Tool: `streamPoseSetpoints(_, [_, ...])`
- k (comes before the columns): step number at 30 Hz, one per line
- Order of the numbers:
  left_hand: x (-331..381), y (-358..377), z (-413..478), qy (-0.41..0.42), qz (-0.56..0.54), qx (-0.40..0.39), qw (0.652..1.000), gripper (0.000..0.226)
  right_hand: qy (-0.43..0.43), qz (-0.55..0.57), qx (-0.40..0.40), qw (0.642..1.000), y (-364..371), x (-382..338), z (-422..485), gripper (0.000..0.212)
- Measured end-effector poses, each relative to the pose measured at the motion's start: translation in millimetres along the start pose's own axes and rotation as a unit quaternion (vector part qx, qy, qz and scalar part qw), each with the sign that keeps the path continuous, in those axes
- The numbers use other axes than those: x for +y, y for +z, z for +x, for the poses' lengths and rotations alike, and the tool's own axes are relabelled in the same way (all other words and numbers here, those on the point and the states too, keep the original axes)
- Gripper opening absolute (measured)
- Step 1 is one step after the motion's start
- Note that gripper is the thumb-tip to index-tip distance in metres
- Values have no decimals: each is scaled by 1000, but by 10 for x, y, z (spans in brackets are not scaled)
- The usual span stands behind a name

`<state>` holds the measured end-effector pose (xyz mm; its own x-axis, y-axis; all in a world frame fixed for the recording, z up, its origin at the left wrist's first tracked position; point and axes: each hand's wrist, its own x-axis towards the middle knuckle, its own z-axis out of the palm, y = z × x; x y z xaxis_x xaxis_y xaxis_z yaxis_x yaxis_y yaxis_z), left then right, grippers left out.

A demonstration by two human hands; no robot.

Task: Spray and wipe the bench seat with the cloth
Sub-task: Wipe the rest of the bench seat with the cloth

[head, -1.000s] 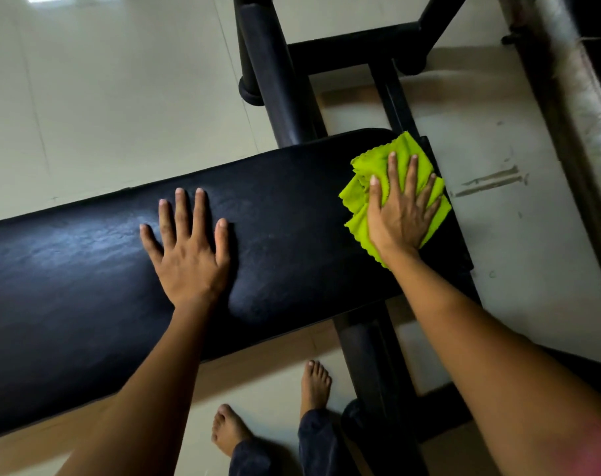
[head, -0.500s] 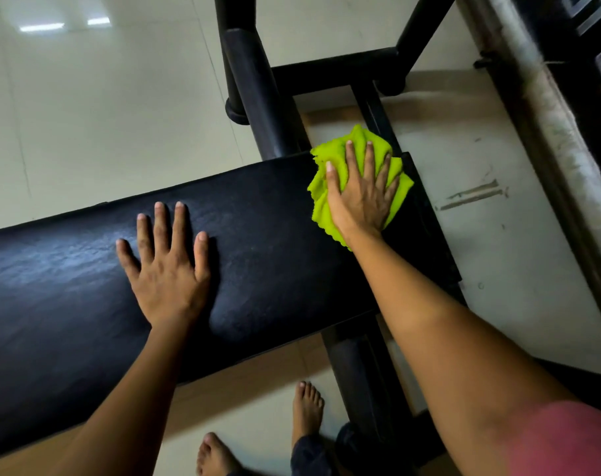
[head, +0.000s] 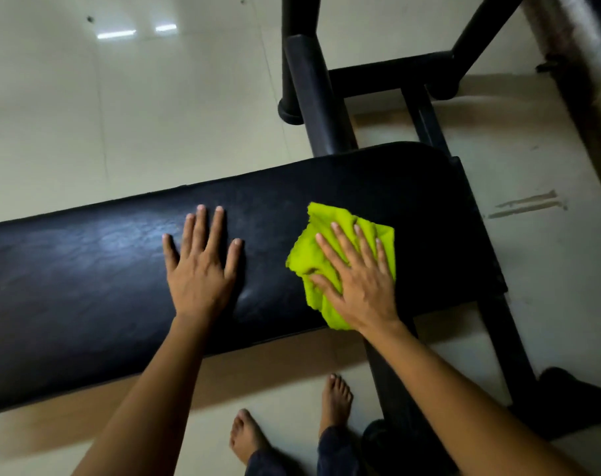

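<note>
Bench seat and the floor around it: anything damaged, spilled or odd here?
Nothing on the bench seat looks torn or spilled. The only oddity is scuff streaks on the floor beyond its right end. The cloth lies crumpled under the right hand.

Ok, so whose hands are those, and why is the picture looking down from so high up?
There is no machine here. A person wears a camera on their head, so you see what they see, looking down at their own hands. The long black padded bench seat stretches across the picture. The left hand lies flat and bare on it. The right hand presses a crumpled bright green cloth flat against the seat, near its right end. The cloth is pressed under the palm, not gripped. Below are the person's bare feet on the pale tiled floor.
</note>
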<state>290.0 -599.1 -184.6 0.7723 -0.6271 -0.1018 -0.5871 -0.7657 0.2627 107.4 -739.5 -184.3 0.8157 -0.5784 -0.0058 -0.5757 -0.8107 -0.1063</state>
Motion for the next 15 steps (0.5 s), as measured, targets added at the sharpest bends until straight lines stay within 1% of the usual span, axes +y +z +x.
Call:
streamPoseSetpoints(1, [-53,-3,-29,-26,7,-1,1000,56,18,-4,5,1000,-4,25,44,63])
streamPoseSetpoints(2, [-83,0,-42,-41,5,-2,999,56,55,-6,12,998,5,2,124,64])
streamPoseSetpoints(4, [-81,19,-49,-43,1,-8,999,54,145,-1,23,989,39,-173,294,65])
streamPoseSetpoints(5, [-78,28,-41,-41,-1,-10,999,54,170,-2,27,985,54,-307,342,64])
streamPoseSetpoints(6, [-71,25,-29,-40,-6,-10,999,54,172,-3,32,985,65,-436,352,64])
streamPoseSetpoints(7, [-79,18,-23,-39,-14,-10,999,55,152,-4,31,988,79,-557,308,63])
streamPoseSetpoints(9, [-117,-7,-34,-31,-37,-10,999,57,68,-6,10,998,116,-700,79,62])
streamPoseSetpoints(11, [-170,-42,-43,-14,-69,-5,998,60,-15,2,-12,1000,121,-673,-171,60])
streamPoseSetpoints(12, [-197,-57,-52,0,-80,-3,997,62,-43,3,-13,999,120,-600,-215,60])
streamPoseSetpoints(14, [-239,-68,-66,23,-88,2,996,63,-54,1,-4,999,116,-458,-124,60])
streamPoseSetpoints(15, [-255,-63,-71,28,-85,3,996,63,-33,5,3,999,119,-434,-35,61])
